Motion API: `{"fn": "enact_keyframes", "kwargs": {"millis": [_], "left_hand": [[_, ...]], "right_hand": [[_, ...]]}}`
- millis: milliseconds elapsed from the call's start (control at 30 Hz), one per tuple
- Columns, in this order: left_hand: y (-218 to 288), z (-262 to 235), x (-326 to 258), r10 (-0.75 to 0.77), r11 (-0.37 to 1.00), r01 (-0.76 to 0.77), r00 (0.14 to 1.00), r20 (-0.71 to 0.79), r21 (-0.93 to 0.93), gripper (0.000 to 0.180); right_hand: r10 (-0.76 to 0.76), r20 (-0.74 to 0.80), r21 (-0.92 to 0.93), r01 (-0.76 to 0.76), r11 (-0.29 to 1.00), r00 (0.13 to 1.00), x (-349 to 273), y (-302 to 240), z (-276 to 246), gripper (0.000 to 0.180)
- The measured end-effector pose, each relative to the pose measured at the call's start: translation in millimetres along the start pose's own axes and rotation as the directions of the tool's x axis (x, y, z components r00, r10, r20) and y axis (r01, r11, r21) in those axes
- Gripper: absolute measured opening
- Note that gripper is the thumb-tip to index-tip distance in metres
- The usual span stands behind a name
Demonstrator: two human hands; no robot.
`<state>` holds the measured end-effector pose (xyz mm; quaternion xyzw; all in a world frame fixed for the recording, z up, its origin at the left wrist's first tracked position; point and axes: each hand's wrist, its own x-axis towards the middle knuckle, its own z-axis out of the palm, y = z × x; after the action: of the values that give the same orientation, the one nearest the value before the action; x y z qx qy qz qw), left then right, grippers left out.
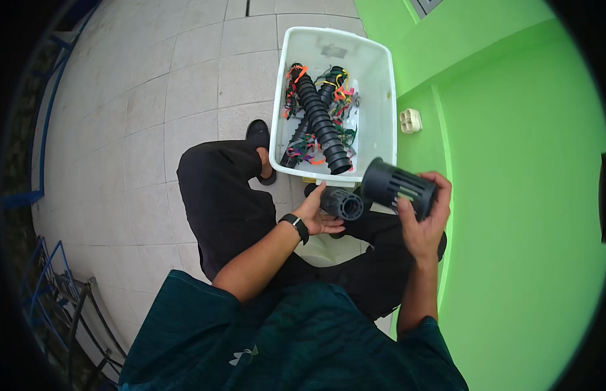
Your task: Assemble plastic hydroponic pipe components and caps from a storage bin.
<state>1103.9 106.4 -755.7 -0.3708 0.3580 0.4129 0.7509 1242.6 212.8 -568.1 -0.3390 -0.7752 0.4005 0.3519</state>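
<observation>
My left hand (316, 212) holds a small dark slotted plastic cylinder (342, 203), its ribbed open end turned toward me. The palm lies under it and the thumb rests along its side. A larger black slotted plastic cup (395, 186) is tilted in my right hand (428, 218), with the thumb on its near side and the fingers around its base. The cup and the cylinder are close together, just in front of the near rim of a white plastic tub (386, 130). Inside the tub, two black ribbed tubes (321, 117) cross over each other among colourful strips (306, 146).
The green wall (524, 150) rises close on my right, with a cream socket-like fitting (410, 121) beside the tub. Pale floor tiles (192, 85) spread to the left. Blue and dark metal frames (58, 287) stand at the far left. My knees flank the working area.
</observation>
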Motion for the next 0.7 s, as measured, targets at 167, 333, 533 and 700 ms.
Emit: {"fn": "enact_keyframes", "kwargs": {"millis": [167,333,533,700], "left_hand": [[17.2,-6.0,-70.8,0.578,0.783,-0.554,0.816,0.0,0.283,0.071],[135.0,45.2,-146.7,0.779,0.297,-0.881,0.447,0.44,0.368,0.03],[288.8,36.4,-156.6,0.859,0.168,-0.98,0.198,0.473,0.104,0.027],[341.8,37.8,-142.4,0.904,0.261,-0.964,0.225,0.363,-0.053,0.029]], "right_hand": [[0.132,0.148,0.038,-0.139,0.99,0.98,41.3,7.3,52.0,0.057],[0.042,0.382,0.203,-0.128,0.971,0.923,106.6,46.5,141.0,0.066],[-0.079,0.475,0.021,0.078,0.997,0.876,163.5,156.1,241.4,0.062],[0.056,0.887,-0.427,0.769,0.476,0.458,151.8,282.7,324.8,0.023]]}}
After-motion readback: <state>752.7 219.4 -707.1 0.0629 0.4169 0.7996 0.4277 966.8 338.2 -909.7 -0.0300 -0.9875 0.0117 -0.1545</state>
